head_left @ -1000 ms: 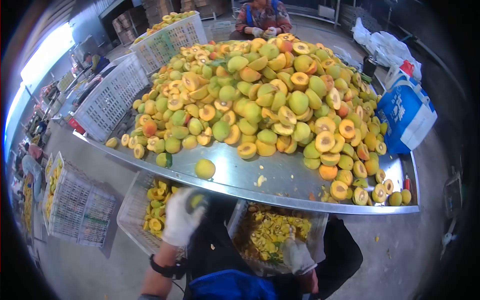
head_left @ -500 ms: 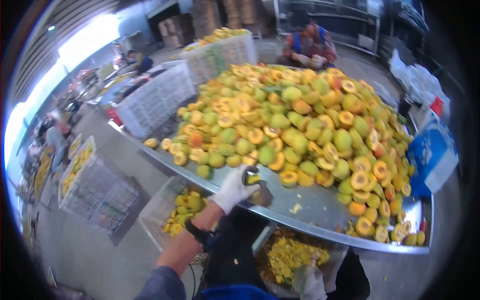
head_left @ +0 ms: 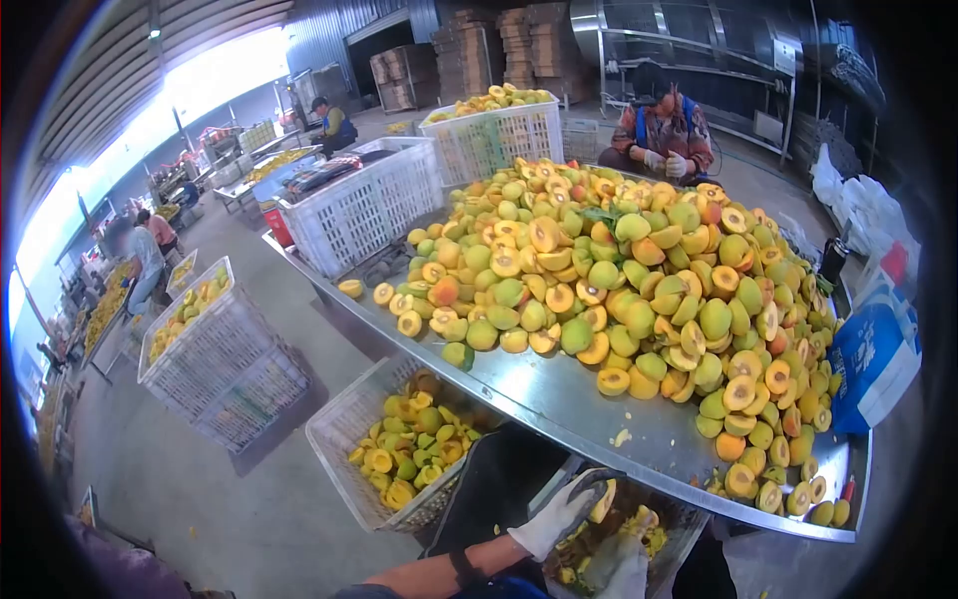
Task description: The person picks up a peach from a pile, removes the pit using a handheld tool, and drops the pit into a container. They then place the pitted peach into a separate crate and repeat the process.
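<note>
My left hand (head_left: 561,516), in a white glove with dark fingertips, is closed around a yellow peach half (head_left: 603,501) just below the table's front edge. Close by on the right is my right hand (head_left: 621,573), also in a pale glove; it is low in the view and blurred, and its fingers cannot be made out. Both hands are over a bin (head_left: 687,539) holding yellow peach scraps (head_left: 644,529). A large heap of halved peaches (head_left: 599,270), some showing pits, covers much of the metal table (head_left: 519,384) in front of me.
A white crate of peach pieces (head_left: 339,439) stands on the floor at my left, with stacked crates (head_left: 225,369) farther out. Two more crates (head_left: 364,205) (head_left: 499,135) rest at the table's far left. Opposite sits a co-worker (head_left: 664,130). A blue bag (head_left: 873,364) hangs at the right.
My left hand has come down from the tabletop to the bin beside my right hand, with a peach half in it. The camera view has shifted; my right hand stays low over the bin.
</note>
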Demonstrator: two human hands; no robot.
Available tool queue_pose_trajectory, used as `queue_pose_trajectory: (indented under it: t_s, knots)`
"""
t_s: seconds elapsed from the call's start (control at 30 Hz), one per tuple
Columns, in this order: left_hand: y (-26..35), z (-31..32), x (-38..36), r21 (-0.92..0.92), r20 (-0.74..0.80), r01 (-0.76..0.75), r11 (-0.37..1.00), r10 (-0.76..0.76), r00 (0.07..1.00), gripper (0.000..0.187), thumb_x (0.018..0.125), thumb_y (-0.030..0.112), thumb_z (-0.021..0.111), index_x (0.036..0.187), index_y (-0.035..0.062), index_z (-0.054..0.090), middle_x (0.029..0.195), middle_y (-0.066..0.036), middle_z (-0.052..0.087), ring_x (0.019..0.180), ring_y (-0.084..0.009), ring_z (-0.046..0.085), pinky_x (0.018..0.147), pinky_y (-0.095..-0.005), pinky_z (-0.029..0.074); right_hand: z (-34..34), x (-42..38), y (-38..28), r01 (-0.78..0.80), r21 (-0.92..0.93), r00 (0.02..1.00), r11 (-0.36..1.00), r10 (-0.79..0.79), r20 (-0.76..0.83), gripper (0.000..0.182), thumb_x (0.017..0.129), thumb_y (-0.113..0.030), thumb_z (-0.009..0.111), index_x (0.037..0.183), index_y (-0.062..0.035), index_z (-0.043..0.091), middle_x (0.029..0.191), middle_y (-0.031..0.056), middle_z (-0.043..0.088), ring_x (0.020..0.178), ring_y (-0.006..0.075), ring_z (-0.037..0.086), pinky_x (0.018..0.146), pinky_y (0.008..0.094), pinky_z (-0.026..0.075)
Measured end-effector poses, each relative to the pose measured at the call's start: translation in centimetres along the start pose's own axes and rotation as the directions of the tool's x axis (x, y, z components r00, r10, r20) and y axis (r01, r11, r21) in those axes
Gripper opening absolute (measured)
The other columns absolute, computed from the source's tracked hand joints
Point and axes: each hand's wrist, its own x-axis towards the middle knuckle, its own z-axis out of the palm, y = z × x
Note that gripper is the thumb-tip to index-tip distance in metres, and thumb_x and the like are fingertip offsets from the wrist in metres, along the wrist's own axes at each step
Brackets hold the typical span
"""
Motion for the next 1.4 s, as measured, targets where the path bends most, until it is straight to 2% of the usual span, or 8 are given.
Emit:
queue_pose_trajectory:
  t_s: [0.1,0.13,0.2,0.27,0.6,0.67,0.83,1.4]
  knots:
    - [-1.5,0.6,-0.5,-0.176,-0.112,0.114,0.978,-0.135,0.984,0.042,0.101,0.019,0.047,0.138,0.002,0.041,0.131,-0.007,0.051,0.12,-0.0135,0.05,0.104,-0.0266,0.039,-2.6,2.9,5.4,0.688,-0.646,0.707,0.33,-0.507,0.494,0.03,0.097,-0.013,0.042,0.124,-0.0023,0.053,0.104,0.0146,0.061,0.094,0.0254,0.059,0.083,0.0334,0.049]
    - [-2.5,0.2,-0.5,0.208,-0.11,-0.036,0.977,0.06,0.992,0.042,0.101,0.02,0.047,0.138,0.0014,0.042,0.13,-0.007,0.052,0.118,-0.0122,0.051,0.102,-0.026,0.041,-3.0,2.9,5.7,0.667,-0.702,0.71,0.249,-0.5,0.497,0.031,0.097,-0.012,0.042,0.124,-0.0022,0.053,0.105,0.0153,0.061,0.095,0.0262,0.058,0.084,0.0342,0.049]
    - [-9.2,-4.6,1.9,0.568,0.035,-0.299,0.767,0.34,0.94,0.042,0.1,0.021,0.049,0.136,0.0018,0.044,0.127,-0.008,0.053,0.12,-0.0135,0.05,0.102,-0.0266,0.04,-2.4,2.0,3.9,0.513,-0.764,0.835,0.391,-0.436,0.336,0.033,0.096,-0.011,0.043,0.126,-0.0018,0.051,0.107,0.0165,0.06,0.098,0.0277,0.058,0.086,0.0357,0.048]
    - [-4.6,-2.3,1.1,-0.137,-0.133,0.074,0.988,-0.093,0.987,0.042,0.096,0.021,0.053,0.133,0.0018,0.048,0.131,-0.011,0.05,0.127,-0.019,0.044,0.105,-0.0293,0.036,-2.0,1.4,2.8,0.406,-0.778,0.894,0.479,-0.386,0.229,0.034,0.095,-0.01,0.043,0.127,-0.0014,0.05,0.109,0.0178,0.06,0.1,0.0292,0.058,0.088,0.0373,0.047]
    - [-4.7,0.0,0.9,-0.258,-0.209,0.199,0.945,-0.255,0.944,0.048,0.095,0.022,0.057,0.138,0.0036,0.043,0.135,-0.01,0.047,0.126,-0.0191,0.044,0.106,-0.0308,0.035,2.3,1.6,0.9,0.067,-0.346,0.996,0.936,-0.044,0.074,0.031,0.096,-0.015,0.045,0.121,0.0,0.055,0.11,0.022,0.062,0.1,0.0363,0.059,0.084,0.045,0.047]
    - [-9.6,-5.4,1.9,0.592,0.051,-0.267,0.761,0.295,0.954,0.05,0.095,0.022,0.056,0.139,0.0045,0.041,0.139,-0.014,0.044,0.129,-0.0228,0.044,0.107,-0.0362,0.037,2.9,4.6,2.5,0.586,-0.517,0.781,0.624,-0.605,0.155,0.023,0.091,-0.016,0.054,0.107,0.0011,0.056,0.091,0.0195,0.06,0.078,0.036,0.059,0.068,0.0458,0.048]
    - [-2.6,-0.1,0.1,-0.305,-0.29,0.21,0.929,-0.301,0.908,0.04,0.102,0.031,0.044,0.129,0.0022,0.05,0.121,-0.008,0.059,0.11,-0.0156,0.059,0.095,-0.0309,0.049,2.0,1.1,0.3,0.51,-0.708,0.786,0.488,-0.599,0.153,0.021,0.093,-0.023,0.054,0.099,-0.0031,0.057,0.089,0.024,0.062,0.079,0.0447,0.06,0.069,0.0474,0.048]
    - [-4.0,-0.9,0.6,-0.023,-0.296,-0.084,0.996,0.073,0.952,0.033,0.097,0.015,0.051,0.127,0.0018,0.05,0.105,-0.006,0.06,0.087,-0.0124,0.062,0.075,-0.0258,0.053,4.3,0.6,-0.4,0.294,-0.684,0.947,0.668,-0.301,0.112,0.024,0.095,-0.026,0.052,0.1,-0.0037,0.058,0.086,0.025,0.063,0.083,0.0469,0.061,0.067,0.0502,0.049]
